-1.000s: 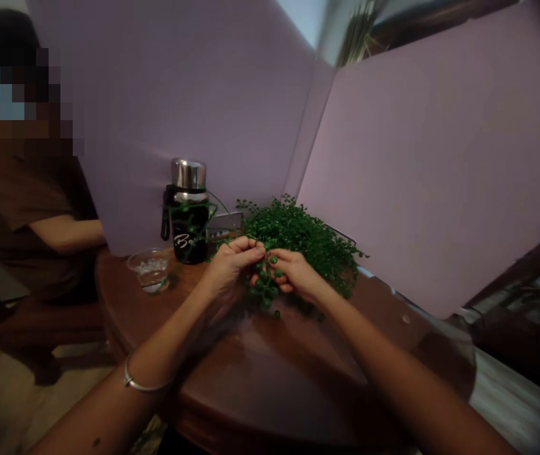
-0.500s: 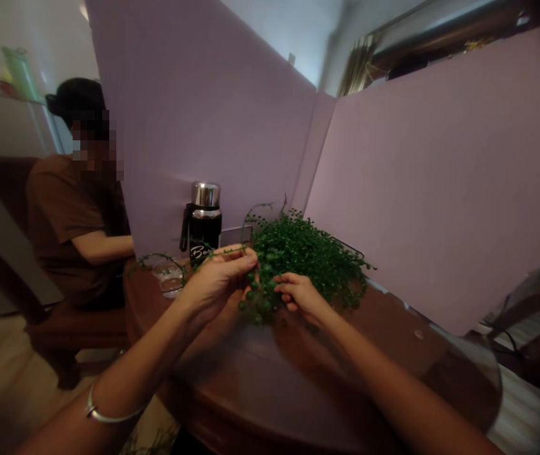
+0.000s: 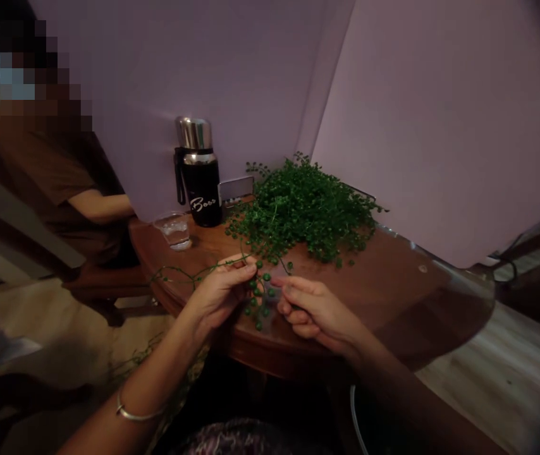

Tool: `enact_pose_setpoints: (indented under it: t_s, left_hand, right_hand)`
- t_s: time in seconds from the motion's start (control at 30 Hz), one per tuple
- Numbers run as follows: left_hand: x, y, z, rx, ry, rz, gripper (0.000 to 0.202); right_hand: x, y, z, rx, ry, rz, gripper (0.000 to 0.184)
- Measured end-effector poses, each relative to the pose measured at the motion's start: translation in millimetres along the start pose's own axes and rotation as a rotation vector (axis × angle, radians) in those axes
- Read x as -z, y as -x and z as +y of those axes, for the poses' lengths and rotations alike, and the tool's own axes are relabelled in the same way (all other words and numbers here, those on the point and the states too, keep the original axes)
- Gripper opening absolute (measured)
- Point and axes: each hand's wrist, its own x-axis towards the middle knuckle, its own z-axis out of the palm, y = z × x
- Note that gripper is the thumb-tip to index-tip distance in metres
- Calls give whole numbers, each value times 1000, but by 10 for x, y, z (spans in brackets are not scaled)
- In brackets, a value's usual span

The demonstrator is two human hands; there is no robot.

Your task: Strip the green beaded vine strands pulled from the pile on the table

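My left hand (image 3: 225,281) is closed, with thumb and forefinger pinching a green beaded strand (image 3: 258,292). Round green beads dangle below its fingertips, and a thin stem (image 3: 175,270) trails off to the left over the wrist side. Just right of the beads, my right hand (image 3: 310,309) has its fingers curled and thumb pressed in. Its fingertips are beside the beads, and whatever they grip is hidden. Beyond both hands lies a big heap of green beaded strands (image 3: 308,208) on the brown table (image 3: 393,297).
A black flask with a silver cap (image 3: 201,180) stands at the back left. Near it are a clear cup of water (image 3: 175,232) and a phone-like flat object (image 3: 236,189). Pale panels (image 3: 213,76) wall off the table's rear. Someone in a brown sleeve (image 3: 56,170) sits at left.
The view has tilted down. Both hands now appear nearer the table's front edge, farther from the heap, with the beaded strand still in my left hand.
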Motion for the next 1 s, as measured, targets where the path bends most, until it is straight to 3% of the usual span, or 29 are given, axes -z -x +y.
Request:
enact_pose_setpoints:
  t_s: [0.13,0.27,0.43,0.77,0.87,1.0]
  left_hand:
    - [-45,68,-74,50,-36,-66,12]
    - [-39,150,-98,82,-101,-28,10]
    - [-11,237,-72,98,-183,-30,11]
    - [-5,360,-91,214,-313,-37,17]
    - [35,405,-45,256,-220,-15,22]
    - [110,468,2,329,-115,-63,28]
  right_hand:
    - [-98,-125,60,94,-217,-42,28]
    - [-96,-157,15,163,-270,-58,17]
    - [-70,-139,6,116,-213,-36,16]
    - [-35,-168,20,75,-392,-10,17]
    - [-10,-141,31,120,-210,31,17]
    - [73,-37,2,215,274,104,19]
